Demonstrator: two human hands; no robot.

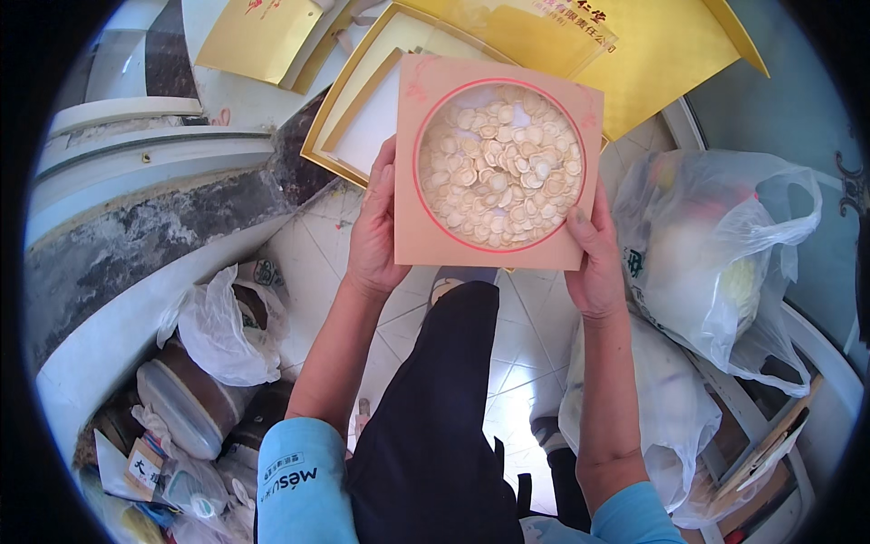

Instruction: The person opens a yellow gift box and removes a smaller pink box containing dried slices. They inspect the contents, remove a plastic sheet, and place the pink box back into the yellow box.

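Note:
A square pinkish-tan box point(408, 245) with a round, red-rimmed clear window is held up in front of me. Through the window show many pale, thin dried root slices point(503, 170). My left hand point(380, 231) grips the box's left side, its fingers hidden behind. On the lower right, my right hand point(598, 251) holds the other side, thumb on the front near the window's rim. Behind the box lies an open golden gift box point(340, 102) with a white inner tray point(374, 109), partly covered by the held box.
A golden lid or panel point(652, 61) with writing spreads at the upper right. Another golden box point(262, 37) lies upper left. Full plastic bags point(707, 245) crowd the right side. At left, a white plastic bag point(224, 326) and a lidded container point(190, 401) stand by the wall.

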